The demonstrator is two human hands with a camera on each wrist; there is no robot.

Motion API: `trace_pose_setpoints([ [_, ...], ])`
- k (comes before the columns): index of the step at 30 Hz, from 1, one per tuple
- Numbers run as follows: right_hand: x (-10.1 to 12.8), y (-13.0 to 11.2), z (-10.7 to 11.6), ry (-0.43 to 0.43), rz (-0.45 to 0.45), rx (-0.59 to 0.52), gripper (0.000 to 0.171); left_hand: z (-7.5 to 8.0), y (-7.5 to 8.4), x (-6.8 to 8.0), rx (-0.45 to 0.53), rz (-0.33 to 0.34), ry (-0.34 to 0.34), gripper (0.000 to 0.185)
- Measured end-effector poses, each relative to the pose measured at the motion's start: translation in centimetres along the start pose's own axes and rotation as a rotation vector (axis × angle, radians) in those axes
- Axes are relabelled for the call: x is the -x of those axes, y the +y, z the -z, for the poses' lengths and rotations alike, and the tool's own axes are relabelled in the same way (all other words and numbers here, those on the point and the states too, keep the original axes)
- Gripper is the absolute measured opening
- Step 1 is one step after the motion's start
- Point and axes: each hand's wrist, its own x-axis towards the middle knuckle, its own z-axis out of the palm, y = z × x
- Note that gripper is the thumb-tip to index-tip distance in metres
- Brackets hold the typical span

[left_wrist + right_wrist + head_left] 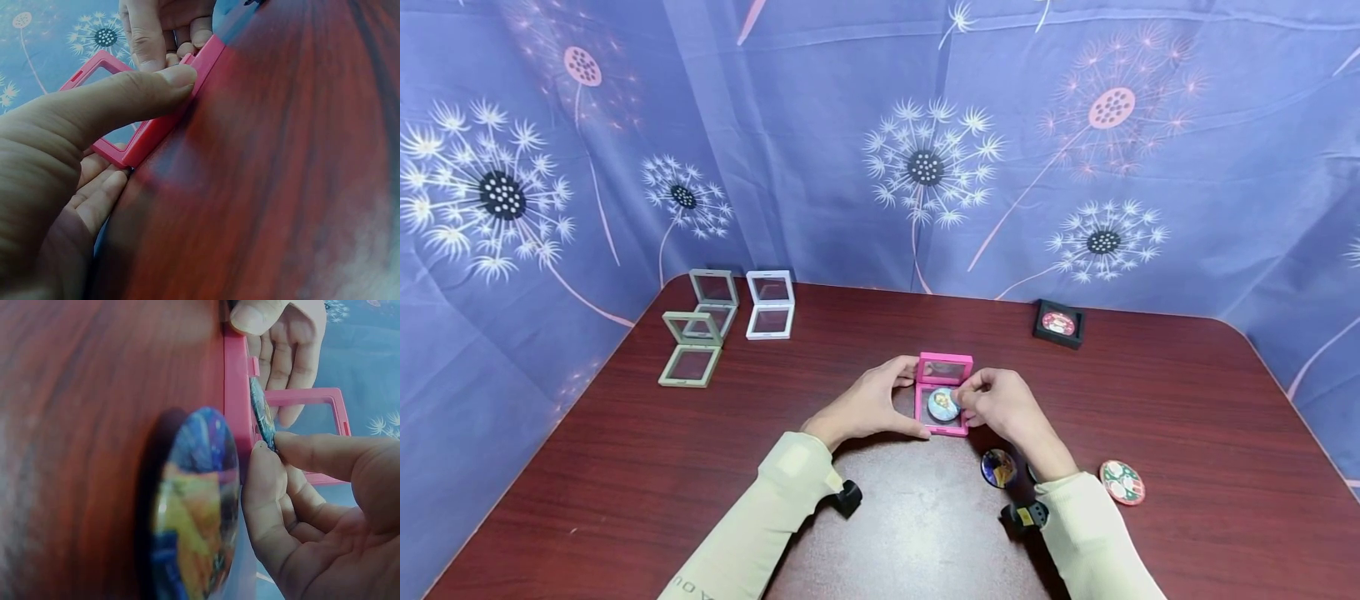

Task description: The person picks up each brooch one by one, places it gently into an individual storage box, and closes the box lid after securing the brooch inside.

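A pink frame box [942, 392] stands open on the dark red table [625, 467], lid tilted up at the back. My left hand [901, 400] grips its left side, thumb [131, 94] on the front corner and fingers behind the lid. My right hand [964, 408] pinches a round pale-blue badge [942, 404] against the film of the box's base. In the right wrist view the badge [262, 415] shows edge-on at the pink box [236, 394], between my thumb and forefinger. The pink box [150, 128] lies just under my left thumb in the left wrist view.
A dark blue badge [998, 467] and a red-and-green badge [1122, 482] lie near my right forearm. A black box [1058, 323] holding a badge sits at the back right. Two grey-green boxes [694, 348] and a white box [770, 304] stand open at the back left. Curtain hangs behind.
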Motion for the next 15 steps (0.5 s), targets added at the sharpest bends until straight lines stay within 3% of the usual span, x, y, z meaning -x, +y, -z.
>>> trace_pose_setpoints([
  [15,-0.1,-0.14,-0.26,0.032,-0.033,0.044,0.012,-0.05,-0.16,-0.12,0.007,-0.008,0.002,0.095],
])
